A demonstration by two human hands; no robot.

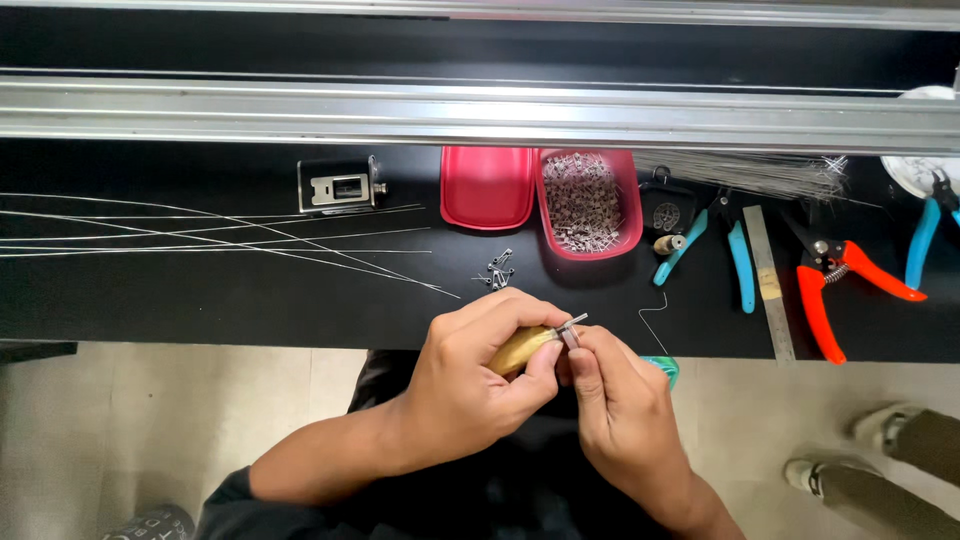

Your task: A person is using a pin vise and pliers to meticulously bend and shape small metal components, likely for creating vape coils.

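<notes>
Head view: my left hand grips a wooden-handled tool while my right hand pinches a small metal piece at its tip, which I judge could slip from so fine a pinch and drop to the floor below my hands.

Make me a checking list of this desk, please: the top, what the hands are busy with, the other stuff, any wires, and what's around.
Surface: black table, long thin wires on the left.
Job's things: wooden-handled tool, small metal piece at its tip.
Clutter: pink tray of metal bits, pink lid, blue pliers, orange cutters, steel ruler.
Hands: left hand grips the handle; right hand pinches the piece.
Cables: nothing seen.
Surroundings: metal rail; another person's shoes at right.
</notes>
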